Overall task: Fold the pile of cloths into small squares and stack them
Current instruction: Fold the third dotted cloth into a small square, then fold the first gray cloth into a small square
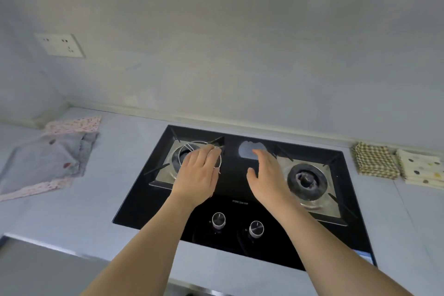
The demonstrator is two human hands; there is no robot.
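Observation:
A loose pile of cloths (pixel 48 158) lies on the counter at the left: a grey one with red spots on top, pink speckled ones under it. At the far right sit folded squares: a brown checked cloth (pixel 374 160) and a cream dotted stack (pixel 424 168). My left hand (pixel 198 173) hovers over the left burner with straight fingers, holding nothing. My right hand (pixel 268 175) is over the middle of the hob, fingers relaxed and empty. Both hands are away from all cloths.
A black glass gas hob (pixel 144 199) fills the middle of the grey counter (pixel 96 211), with a left burner (pixel 182 154) and wire ring, a right burner (pixel 307 181) and two knobs (pixel 218 220) near the front. A wall socket (pixel 60 44) sits at upper left.

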